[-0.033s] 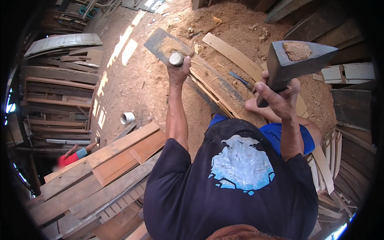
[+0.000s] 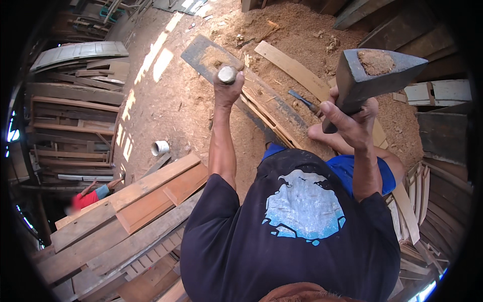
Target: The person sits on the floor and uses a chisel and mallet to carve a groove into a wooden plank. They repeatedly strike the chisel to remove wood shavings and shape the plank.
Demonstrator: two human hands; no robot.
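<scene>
The left hand (image 2: 228, 94) grips a round-ended handle (image 2: 227, 75) above the long board (image 2: 264, 95). The right hand (image 2: 358, 123), to the board's right, is closed around a wedge-headed tool (image 2: 347, 75). Just right of the board lies a blue-bladed chisel-like tool (image 2: 302, 101); farther right, a pale plank (image 2: 292, 69). Well left of the board sits a white cup (image 2: 160, 148).

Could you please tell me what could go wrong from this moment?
The heavy mallet in the right hand could miss the round top of the handle and hit the bare left hand, which grips close to that top. Also, the bare leg might knock the chisel lying near it.
</scene>
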